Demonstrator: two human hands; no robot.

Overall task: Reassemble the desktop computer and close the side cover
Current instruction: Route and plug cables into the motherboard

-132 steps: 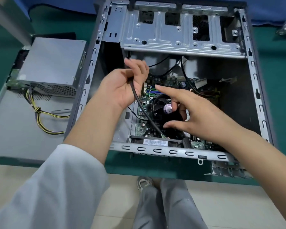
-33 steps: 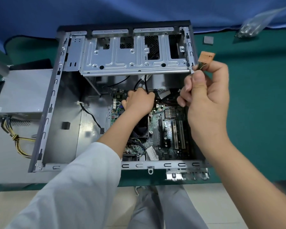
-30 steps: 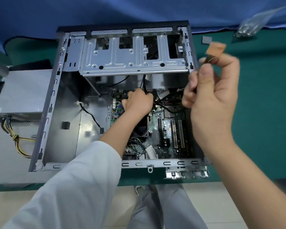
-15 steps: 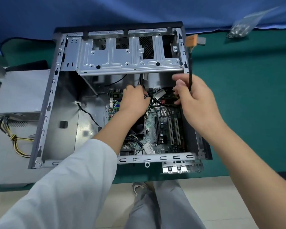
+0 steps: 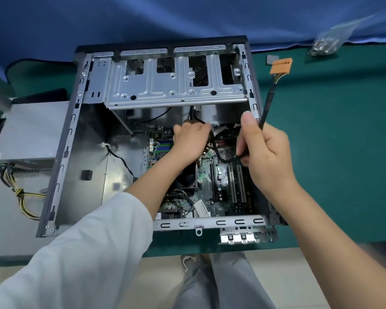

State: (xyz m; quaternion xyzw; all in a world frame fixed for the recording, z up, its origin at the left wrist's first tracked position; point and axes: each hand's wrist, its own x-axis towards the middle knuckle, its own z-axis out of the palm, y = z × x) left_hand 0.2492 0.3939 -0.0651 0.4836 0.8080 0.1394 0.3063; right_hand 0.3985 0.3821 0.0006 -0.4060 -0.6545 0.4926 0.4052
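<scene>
The open desktop case (image 5: 60, 166) lies on its side on the green table, its motherboard (image 5: 223, 179) exposed. My right hand (image 5: 265, 155) grips a black cable (image 5: 268, 103) over the case's right side. The cable runs up past the right wall and ends in an orange connector (image 5: 280, 66) in the air. My left hand (image 5: 191, 144) reaches deep inside, curled around black cables beneath the drive cage (image 5: 165, 85), above the CPU fan (image 5: 185, 181).
The loose power supply (image 5: 31, 132) with yellow and black wires (image 5: 20, 195) sits left of the case, on a grey panel (image 5: 9, 233). A plastic bag of small parts (image 5: 325, 44) and a small grey square (image 5: 272, 59) lie at the back right. My legs are below the table edge.
My right hand slid down the cable from the orange connector to its middle, so the connector now sticks up free beyond the case wall. The left hand stayed inside on the cables.
</scene>
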